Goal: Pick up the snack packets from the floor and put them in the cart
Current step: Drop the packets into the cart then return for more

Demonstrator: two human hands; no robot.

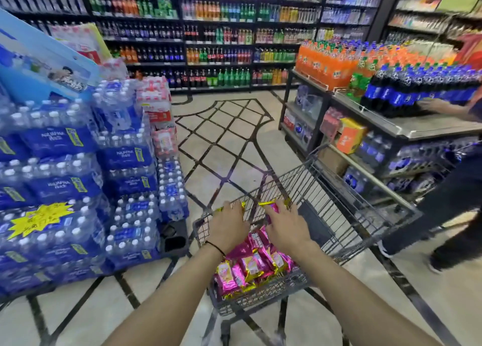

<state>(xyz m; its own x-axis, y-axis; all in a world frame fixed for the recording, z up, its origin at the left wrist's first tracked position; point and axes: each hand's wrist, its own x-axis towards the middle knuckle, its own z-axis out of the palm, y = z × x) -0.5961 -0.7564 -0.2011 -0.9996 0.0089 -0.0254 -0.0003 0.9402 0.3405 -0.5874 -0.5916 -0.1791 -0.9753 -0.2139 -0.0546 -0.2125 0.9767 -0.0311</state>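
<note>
Both hands reach out over the cart [300, 183], palms down. The left hand [229, 225] has its fingers curled over a gold-edged packet [243, 205], of which only the shiny yellow crimped end shows past the fingertips. The right hand [284, 225] grips a pink packet [272, 206] in the same way, and its magenta face and gold end stick out beyond the knuckles. A thin black band [215, 247] circles the left wrist.

Below the hands, in the near end of the wire basket, lies a pile of packets [250, 267]. They are small glossy pillow packs, magenta with gold-yellow ends and a yellow panel on the front, and they lie jumbled across each other against the near wall. The print on them is too blurred to read.

To the left stand stacked water bottle packs [65, 163] wrapped in blue film. To the right, a display table [430, 129] carries orange and dark soda bottles, and another person [459, 189] in dark clothes stands beside it. Far across the patterned floor [221, 142], drink shelves [216, 32] fill the wall
</note>
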